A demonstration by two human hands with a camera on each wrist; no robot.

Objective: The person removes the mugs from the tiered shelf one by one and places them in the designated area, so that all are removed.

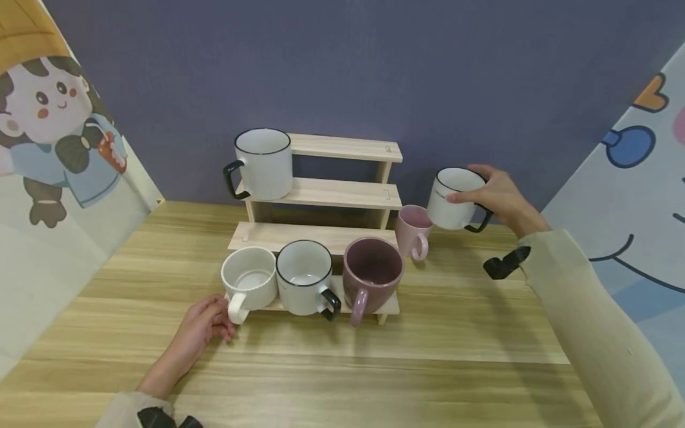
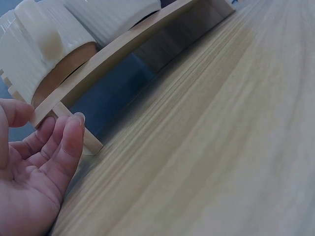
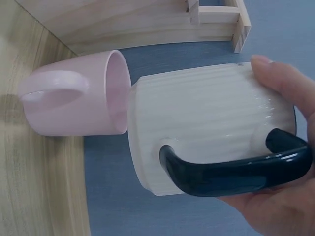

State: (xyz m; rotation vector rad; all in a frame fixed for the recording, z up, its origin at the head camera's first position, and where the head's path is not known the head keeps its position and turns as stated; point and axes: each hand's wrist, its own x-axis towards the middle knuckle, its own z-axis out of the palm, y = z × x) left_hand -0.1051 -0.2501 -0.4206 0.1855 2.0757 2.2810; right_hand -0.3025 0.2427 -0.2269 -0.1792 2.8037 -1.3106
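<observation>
Nearest us, the left hand [image 1: 200,327] is at the front left corner of a stepped wooden rack [image 1: 321,238], thumb and fingers brought together on the board's end. Along the rack's lowest step we see three upright mugs: a cream mug [image 1: 258,292] at the left end, a black-rimmed mug [image 1: 299,298] in the middle and a mauve mug [image 1: 377,291] at the right end. Their handles point towards the step's front edge. Farther back, just beside the rack's right edge, a pink mug [image 1: 409,230] stands on the tabletop [image 1: 455,356]. Above the tabletop's right rear part, the right hand [image 1: 503,199] is clamped on a white mug [image 1: 446,209], thumb and fingers at its dark rim. From our angles we cannot quite say whether its base touches the pink mug. At the left end of the rack's third step stands a large white mug [image 1: 267,173], its black handle jutting past the left edge. Behind the tabletop's rear edge rises a blue-grey wall [image 1: 332,71].
</observation>
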